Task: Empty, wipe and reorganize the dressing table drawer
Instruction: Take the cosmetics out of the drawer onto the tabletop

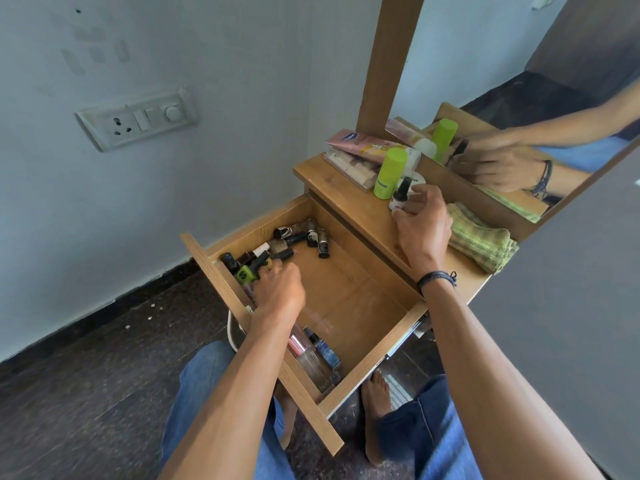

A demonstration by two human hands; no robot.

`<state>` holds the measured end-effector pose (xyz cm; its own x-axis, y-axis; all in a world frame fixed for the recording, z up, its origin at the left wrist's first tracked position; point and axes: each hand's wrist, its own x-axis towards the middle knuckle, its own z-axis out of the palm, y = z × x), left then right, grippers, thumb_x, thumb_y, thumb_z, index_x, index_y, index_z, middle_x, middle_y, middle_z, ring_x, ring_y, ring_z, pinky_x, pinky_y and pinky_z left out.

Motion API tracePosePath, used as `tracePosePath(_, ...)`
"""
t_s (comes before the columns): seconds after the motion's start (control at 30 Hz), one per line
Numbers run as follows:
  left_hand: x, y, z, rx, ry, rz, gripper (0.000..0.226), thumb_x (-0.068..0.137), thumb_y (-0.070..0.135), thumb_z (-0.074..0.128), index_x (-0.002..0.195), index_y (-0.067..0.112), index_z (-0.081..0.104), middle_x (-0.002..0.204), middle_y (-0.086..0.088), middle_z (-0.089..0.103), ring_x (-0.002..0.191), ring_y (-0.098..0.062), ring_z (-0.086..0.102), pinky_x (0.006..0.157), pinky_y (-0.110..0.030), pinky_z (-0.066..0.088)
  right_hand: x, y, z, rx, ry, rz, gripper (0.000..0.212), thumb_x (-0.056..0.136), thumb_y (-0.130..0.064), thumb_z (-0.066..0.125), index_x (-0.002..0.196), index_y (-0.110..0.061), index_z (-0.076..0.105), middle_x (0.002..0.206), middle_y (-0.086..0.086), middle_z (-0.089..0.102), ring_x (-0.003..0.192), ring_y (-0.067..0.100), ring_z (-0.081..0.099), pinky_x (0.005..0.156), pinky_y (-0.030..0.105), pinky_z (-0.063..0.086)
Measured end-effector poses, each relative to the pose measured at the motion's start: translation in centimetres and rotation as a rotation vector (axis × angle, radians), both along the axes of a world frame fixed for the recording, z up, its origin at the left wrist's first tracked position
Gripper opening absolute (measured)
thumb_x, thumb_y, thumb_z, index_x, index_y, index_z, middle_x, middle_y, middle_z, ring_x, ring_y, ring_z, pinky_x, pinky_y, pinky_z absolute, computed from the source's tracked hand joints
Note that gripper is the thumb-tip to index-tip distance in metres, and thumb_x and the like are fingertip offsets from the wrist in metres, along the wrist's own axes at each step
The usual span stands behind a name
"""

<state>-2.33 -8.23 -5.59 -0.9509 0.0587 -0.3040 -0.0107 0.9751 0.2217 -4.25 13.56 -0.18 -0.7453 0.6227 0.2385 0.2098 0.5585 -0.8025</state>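
As the drawer (375, 358) gapes, my left hand (280, 289): gripping green bottle (244, 274).
My right hand (424, 230): pinching white bottle (398, 201) on tabletop (349, 195).

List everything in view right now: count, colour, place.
drawer: one, light wood, pulled open under the tabletop
small bottles: a cluster, mostly dark, along the drawer's far side
green-labelled bottle: one, at the drawer front, by the left hand
blue bottle: one, drawer's near corner, beside a pink tube and a clear bottle
lime-green can: one, on the tabletop
lotion tube: one, pink, back of the tabletop, on a beige box
cloth: one, green striped, folded by the mirror
switchboard: one, white, left wall
left hand: among the drawer bottles, grip unclear
right hand: black wristband, grips a small white bottle on the tabletop
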Motion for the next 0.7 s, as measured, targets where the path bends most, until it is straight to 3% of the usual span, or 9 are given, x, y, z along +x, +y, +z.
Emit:
tracePosePath(0.03,-0.1,0.0,0.0,-0.007,0.003,0.000,0.035,0.097,0.010,0.058,0.132,0.011,0.057,0.144,-0.010,0.048,0.131,-0.031,0.044,0.104,-0.047,0.044,-0.2,0.1,0.0,-0.001,0.005,-0.013,0.043,0.083,-0.008,0.072,0.122,-0.020,0.059,0.113,-0.003,0.069,0.086,-0.002,0.059,0.078,0.014,0.043)
tracePosePath(0.17,-0.3,0.0,-0.2,-0.026,0.002,0.018,0.035,0.097,0.012,0.059,0.132,0.013,0.058,0.140,-0.009,0.051,0.130,-0.031,0.045,0.104,-0.048,0.044,-0.8,0.4,-0.4,0.000,0.005,-0.047,0.033,0.082,-0.004,0.069,0.108,-0.020,0.057,0.101,-0.003,0.066,0.092,0.013,0.060,0.077,0.026,0.040)
tracePosePath(0.3,-0.3,0.2,-0.1,-0.044,-0.026,0.033,0.040,0.095,0.012,0.063,0.135,0.017,0.058,0.141,-0.008,0.051,0.130,-0.031,0.048,0.104,-0.050,0.043,-1.2,0.3,-0.5,0.058,-0.047,-0.046,0.012,0.087,-0.005,0.064,0.091,-0.016,0.064,0.101,-0.003,0.060,0.090,0.015,0.054,0.079,0.027,0.033)
tracePosePath(0.43,-0.3,0.2,0.0,-0.023,-0.011,0.041,0.041,0.095,0.010,0.062,0.134,0.020,0.059,0.145,-0.006,0.048,0.131,-0.031,0.048,0.108,-0.050,0.039,-0.8,0.1,-0.2,0.030,-0.014,-0.046,0.011,0.087,-0.009,0.060,0.086,-0.019,0.064,0.094,-0.005,0.064,0.084,0.010,0.055,0.078,0.027,0.038)
tracePosePath(0.57,-0.2,0.2,0.3,0.095,0.029,0.053,0.039,0.095,0.001,0.053,0.128,0.020,0.060,0.154,-0.006,0.037,0.133,-0.033,0.045,0.108,-0.054,0.037,0.4,-0.3,0.4,-0.026,0.083,0.002,0.010,0.086,-0.011,0.061,0.085,-0.020,0.066,0.078,-0.015,0.063,0.072,-0.004,0.057,0.069,0.021,0.046)
tracePosePath(0.7,-0.4,0.3,0.4,0.320,0.162,0.060,0.044,0.093,-0.007,0.049,0.128,0.016,0.061,0.141,-0.010,0.046,0.116,-0.031,0.057,0.091,-0.045,0.052,1.8,-1.7,0.7,0.036,0.232,0.111,0.009,0.083,-0.009,0.061,0.084,-0.016,0.066,0.081,-0.009,0.068,0.073,0.004,0.062,0.069,0.021,0.052)
